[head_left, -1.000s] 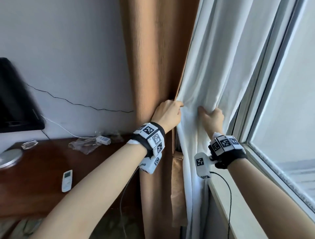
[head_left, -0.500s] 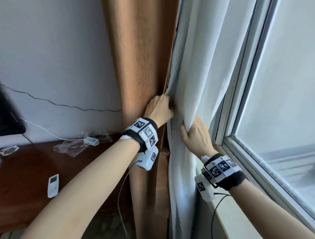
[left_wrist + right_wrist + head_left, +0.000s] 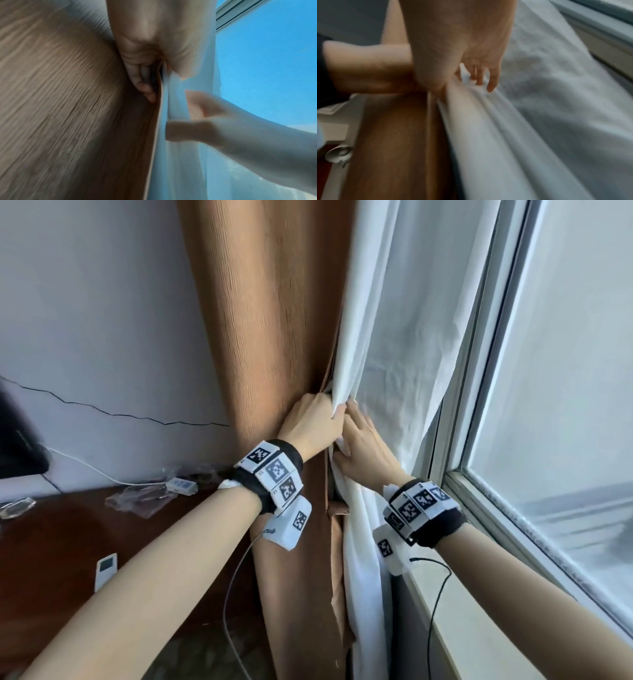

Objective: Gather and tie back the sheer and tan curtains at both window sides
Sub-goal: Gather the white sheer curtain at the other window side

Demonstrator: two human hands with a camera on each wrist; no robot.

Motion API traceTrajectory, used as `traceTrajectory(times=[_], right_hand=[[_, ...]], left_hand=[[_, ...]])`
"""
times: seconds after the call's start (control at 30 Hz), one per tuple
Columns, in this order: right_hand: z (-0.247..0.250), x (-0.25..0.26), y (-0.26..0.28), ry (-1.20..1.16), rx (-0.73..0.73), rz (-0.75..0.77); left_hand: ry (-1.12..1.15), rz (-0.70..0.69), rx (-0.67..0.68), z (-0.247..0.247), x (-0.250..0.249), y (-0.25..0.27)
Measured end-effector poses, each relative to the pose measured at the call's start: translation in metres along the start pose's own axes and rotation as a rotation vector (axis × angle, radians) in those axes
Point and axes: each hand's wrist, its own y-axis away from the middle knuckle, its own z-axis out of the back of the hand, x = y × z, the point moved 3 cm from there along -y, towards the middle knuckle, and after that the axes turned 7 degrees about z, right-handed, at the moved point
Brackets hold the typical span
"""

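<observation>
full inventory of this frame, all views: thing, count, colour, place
tan curtain: 1, tan-brown, hanging between the wall and the sheer curtain
sheer curtain: 1, white, beside the window, bunched at both hands
window: 1, pale frame, far right
windowsill: 1, light grey, under the window
desk: 1, dark reddish wood, lower left
remote: 1, white, on the desk near the left forearm
adapter with cable: 1, white, back of the desk by the wall
plastic wrapper: 1, clear, on the desk beside the adapter
wall crack: 1, dark line, on the white wall
left hand: grips the sheer curtain's edge against the tan curtain
right hand: holds the sheer folds just below
</observation>
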Motion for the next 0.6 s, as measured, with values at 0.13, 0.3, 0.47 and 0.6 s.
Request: traceTrajectory(times=[0.13, 0.3, 0.47, 0.6], right_hand=[[0.018, -0.02, 0.023, -0.544, -0.109, -0.288], [0.031, -0.062, 0.023, -0.405, -0.593, -0.604], [0.008, -0.085, -0.004, -0.573, -0.331, -0.684], [0.012, -0.082, -0.014, -0.498, -0.381, -0.643]], left_hand=[[-0.116, -0.009, -0.06, 0.003, 0.016, 0.0], [-0.182, -0.175, -0.081, 0.005, 0.013, 0.004], [-0.192, -0.269, -0.105, 0.002, 0.01, 0.008], [-0.294, -0.397, -0.181, 0.003, 0.011, 0.012]])
